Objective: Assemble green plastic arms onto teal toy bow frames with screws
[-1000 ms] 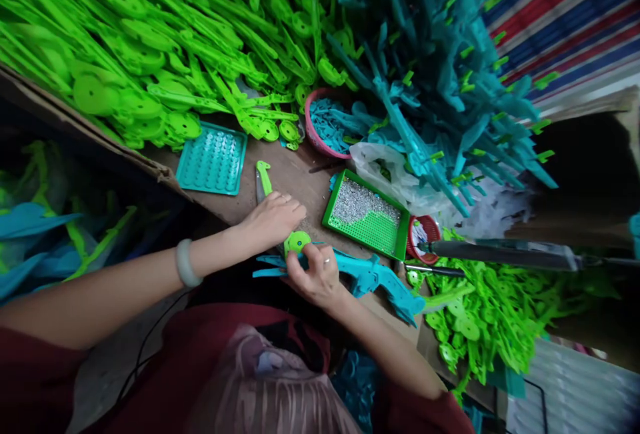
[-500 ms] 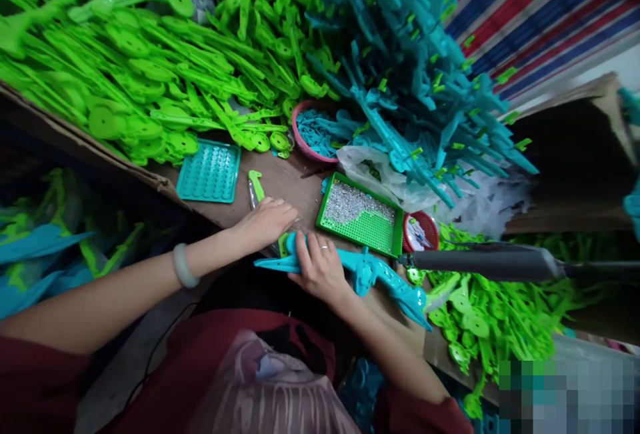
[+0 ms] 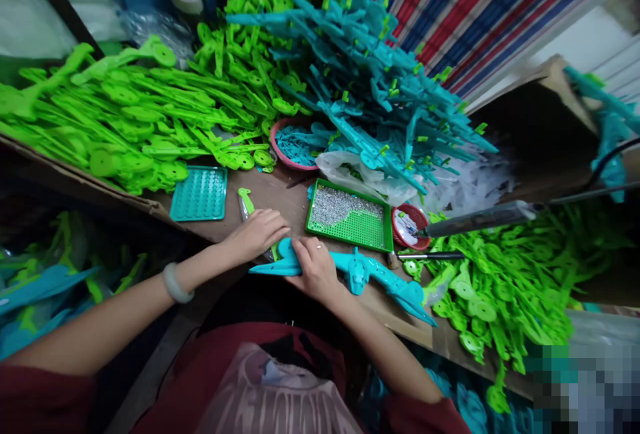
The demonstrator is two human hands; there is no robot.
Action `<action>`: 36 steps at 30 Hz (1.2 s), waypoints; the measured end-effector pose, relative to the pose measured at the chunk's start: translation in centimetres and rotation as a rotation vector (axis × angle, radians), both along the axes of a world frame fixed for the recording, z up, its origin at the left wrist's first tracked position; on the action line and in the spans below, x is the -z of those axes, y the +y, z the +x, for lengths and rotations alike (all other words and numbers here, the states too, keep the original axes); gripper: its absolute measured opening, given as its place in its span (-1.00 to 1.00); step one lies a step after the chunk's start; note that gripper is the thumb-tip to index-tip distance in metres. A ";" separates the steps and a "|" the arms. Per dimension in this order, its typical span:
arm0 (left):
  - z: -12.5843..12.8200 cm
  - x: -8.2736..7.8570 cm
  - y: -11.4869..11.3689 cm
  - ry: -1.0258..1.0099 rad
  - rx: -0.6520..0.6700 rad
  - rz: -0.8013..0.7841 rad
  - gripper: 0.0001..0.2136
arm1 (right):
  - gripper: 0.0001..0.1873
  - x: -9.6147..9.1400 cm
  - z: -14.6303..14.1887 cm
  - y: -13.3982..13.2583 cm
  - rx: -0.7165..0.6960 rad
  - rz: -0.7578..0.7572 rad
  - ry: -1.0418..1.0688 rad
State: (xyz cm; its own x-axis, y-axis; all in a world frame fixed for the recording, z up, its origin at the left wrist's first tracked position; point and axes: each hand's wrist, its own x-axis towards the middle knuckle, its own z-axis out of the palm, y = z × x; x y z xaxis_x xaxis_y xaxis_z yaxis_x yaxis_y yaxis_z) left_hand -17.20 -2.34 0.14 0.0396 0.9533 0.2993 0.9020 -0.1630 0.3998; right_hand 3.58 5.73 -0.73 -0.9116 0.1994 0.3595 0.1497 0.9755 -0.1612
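A long teal plastic toy part (image 3: 370, 277) lies along the near edge of the brown workbench (image 3: 280, 194). My right hand (image 3: 313, 267) curls over its left end and presses it down. My left hand (image 3: 255, 233), fingers bent, rests on the bench just left of it, over a small green piece that is mostly hidden. A jade bangle (image 3: 175, 284) sits on my left wrist. A green-handled knife (image 3: 246, 204) lies just beyond my left hand.
A green tray of small silver screws (image 3: 350, 217) sits right of my hands, a red dish (image 3: 410, 226) beside it. A teal moulded tray (image 3: 199, 193), a pink bowl (image 3: 287, 144), and heaps of green parts (image 3: 125, 121) and teal parts (image 3: 370, 87) crowd the back. An electric screwdriver (image 3: 480, 219) hangs at right.
The round green disc seen a second ago is now covered by my right hand, which has closed over the teal part's left end. The camera has tilted upward.
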 end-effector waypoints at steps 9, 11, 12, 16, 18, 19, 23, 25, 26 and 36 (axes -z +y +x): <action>0.2 1.0 -6.6 -0.050 0.272 0.176 -0.68 | -0.30 0.2 -0.2 -0.3 0.039 -0.019 0.116; 0.7 1.1 -6.6 0.028 0.284 0.139 -0.61 | -0.31 0.3 -0.2 -0.5 0.039 -0.004 0.122; 1.0 1.1 -6.3 0.056 0.277 0.124 -0.59 | -0.31 0.4 -0.2 -0.5 0.040 0.008 0.116; 2.4 1.0 -5.0 0.071 0.233 0.142 -0.66 | -0.33 0.1 -0.1 -0.5 0.049 0.045 0.084; 3.0 1.1 -4.8 0.071 0.201 0.200 -0.67 | -0.35 -0.5 -0.1 -0.3 0.055 0.029 0.106; 3.2 1.3 -4.8 0.083 0.183 0.222 -0.64 | -0.37 -0.8 -0.1 -0.2 0.064 0.006 0.120; 3.5 2.1 -5.2 0.161 0.160 0.224 -0.60 | -0.37 -1.4 -0.4 -0.2 0.101 -0.051 0.108; 3.5 2.4 -5.4 0.200 0.190 0.211 -0.63 | -0.36 -1.6 -0.5 -0.4 0.078 -0.019 0.056; 3.4 2.5 -5.5 0.218 0.199 0.211 -0.64 | -0.35 -1.8 -0.4 -0.5 0.065 -0.015 0.028; 3.1 1.8 -4.9 0.231 0.245 0.232 -0.56 | -0.41 -4.9 6.2 4.0 0.153 -0.108 -0.302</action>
State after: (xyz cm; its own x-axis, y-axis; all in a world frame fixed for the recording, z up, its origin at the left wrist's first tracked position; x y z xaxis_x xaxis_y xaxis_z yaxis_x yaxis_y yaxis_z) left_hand -14.07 -7.23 -1.64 0.3487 0.8156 0.4617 0.8868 -0.4466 0.1191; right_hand 9.77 9.68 4.16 -0.9304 0.3636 0.0473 0.3491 0.9179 -0.1886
